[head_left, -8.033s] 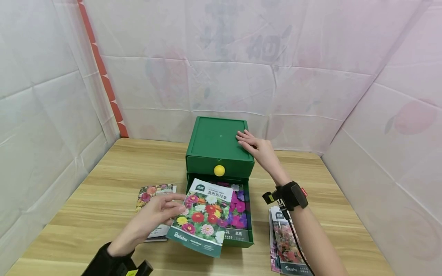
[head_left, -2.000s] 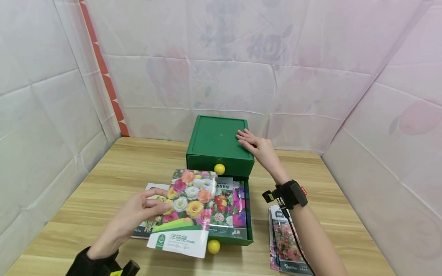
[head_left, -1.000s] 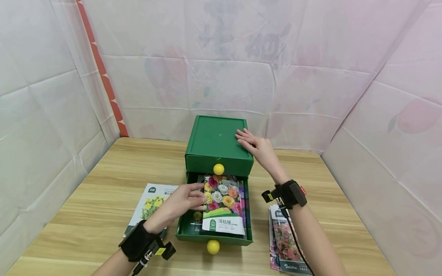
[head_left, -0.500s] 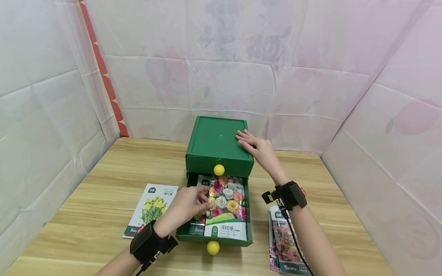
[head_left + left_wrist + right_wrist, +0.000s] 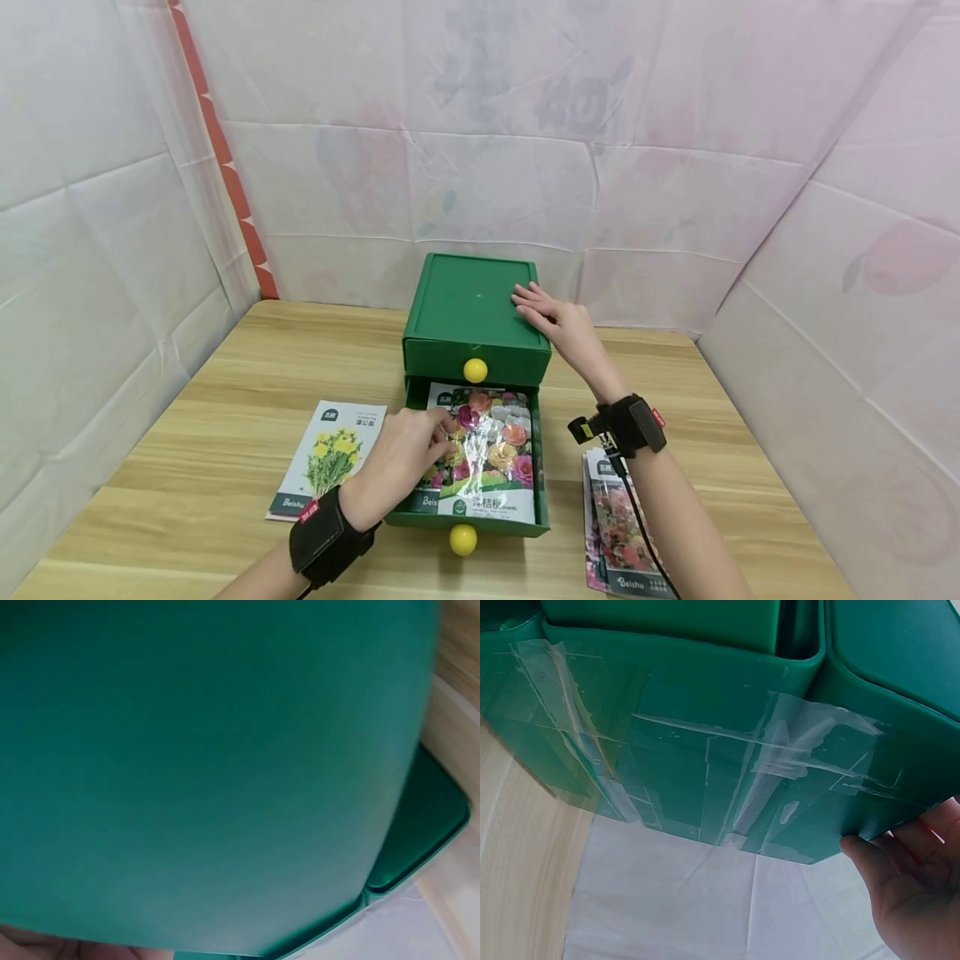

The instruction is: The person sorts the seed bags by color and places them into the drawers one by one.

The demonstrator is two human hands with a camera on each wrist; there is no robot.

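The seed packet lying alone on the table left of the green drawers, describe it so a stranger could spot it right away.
Start at the green drawer box mid-table. Left of its open lower drawer, flat on the wood, lies the dandelion packet. It alone shows yellow flowers on white with a dark green bottom strip; the others carry mixed pink and red blooms.
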